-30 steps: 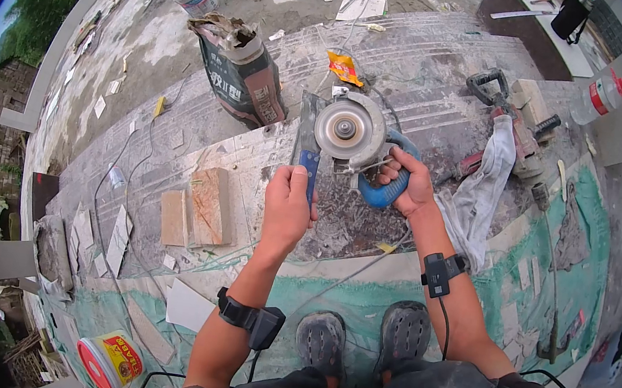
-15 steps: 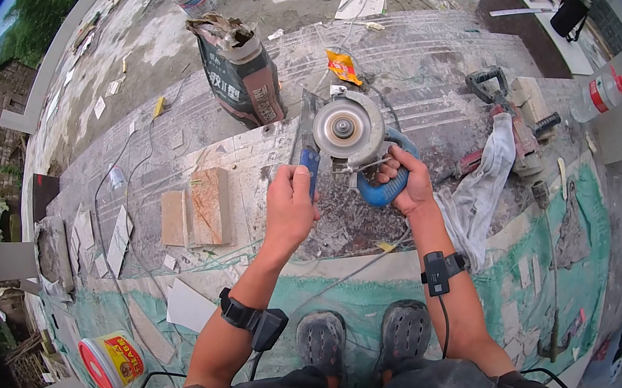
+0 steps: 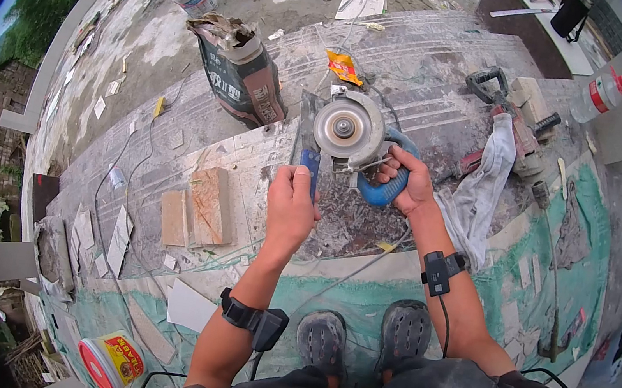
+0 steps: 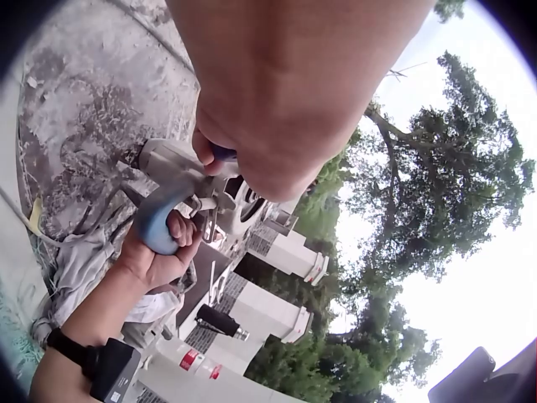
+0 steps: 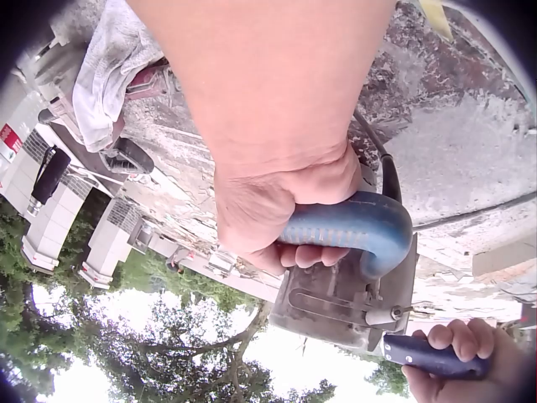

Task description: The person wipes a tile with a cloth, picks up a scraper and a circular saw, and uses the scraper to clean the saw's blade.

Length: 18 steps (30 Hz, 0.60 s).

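My right hand (image 3: 411,182) grips the blue loop handle (image 5: 390,235) of a circular saw, probably a stone cutter, its round metal blade (image 3: 341,129) facing up toward the head camera. A grey guard (image 3: 376,116) curves around the blade. Left of the saw, my left hand (image 3: 291,203) holds a dark blue handle with rivets (image 5: 428,356), thumb laid along it. This handle's far end overlaps the edge of the saw's flat base plate (image 5: 323,323) in the right wrist view; what tool it belongs to cannot be told. In the left wrist view my forearm hides most of it.
A torn-open bag (image 3: 240,79) stands beyond my left hand, with stone blocks (image 3: 207,204) nearer. At right lie a red power tool (image 3: 519,135) and a white cloth (image 3: 485,185). Cords cross the dusty board (image 3: 369,229). A yellow-and-red bucket (image 3: 112,360) sits lower left.
The blue handle in my left hand has shifted slightly up along the saw's base plate and tilted a little. The saw has moved barely to the left, still in my right hand.
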Motion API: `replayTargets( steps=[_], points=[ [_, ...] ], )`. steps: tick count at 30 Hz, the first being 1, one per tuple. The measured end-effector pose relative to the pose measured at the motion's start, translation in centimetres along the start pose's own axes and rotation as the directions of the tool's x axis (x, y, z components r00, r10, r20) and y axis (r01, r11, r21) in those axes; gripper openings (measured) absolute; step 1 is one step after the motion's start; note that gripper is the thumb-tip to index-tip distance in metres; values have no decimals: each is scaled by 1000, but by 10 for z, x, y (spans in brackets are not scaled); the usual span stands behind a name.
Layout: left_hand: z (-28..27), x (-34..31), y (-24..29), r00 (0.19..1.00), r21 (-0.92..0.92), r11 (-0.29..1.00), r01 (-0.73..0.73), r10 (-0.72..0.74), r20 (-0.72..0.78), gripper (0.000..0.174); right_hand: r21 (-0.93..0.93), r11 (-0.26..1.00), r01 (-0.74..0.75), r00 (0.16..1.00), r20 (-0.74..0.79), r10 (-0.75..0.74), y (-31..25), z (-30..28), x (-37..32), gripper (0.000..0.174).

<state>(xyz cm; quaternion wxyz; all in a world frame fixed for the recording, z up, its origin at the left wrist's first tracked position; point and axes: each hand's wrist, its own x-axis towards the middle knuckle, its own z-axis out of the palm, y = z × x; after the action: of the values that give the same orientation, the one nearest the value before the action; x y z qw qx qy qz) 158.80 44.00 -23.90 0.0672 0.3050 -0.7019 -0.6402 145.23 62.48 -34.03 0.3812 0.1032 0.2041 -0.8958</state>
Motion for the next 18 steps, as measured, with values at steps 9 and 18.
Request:
replayTargets(
  steps=[9, 18],
  points=[
    [0, -2, 3, 1000, -14, 1000, 16, -16, -10, 32, -3, 1000, -2, 1000, -6, 2, 0, 1, 0, 16],
    [-2, -5, 7, 999, -75, 996, 43, -45, -13, 31, -22, 1000, 5, 1000, -5, -5, 0, -2, 1, 15]
  ],
)
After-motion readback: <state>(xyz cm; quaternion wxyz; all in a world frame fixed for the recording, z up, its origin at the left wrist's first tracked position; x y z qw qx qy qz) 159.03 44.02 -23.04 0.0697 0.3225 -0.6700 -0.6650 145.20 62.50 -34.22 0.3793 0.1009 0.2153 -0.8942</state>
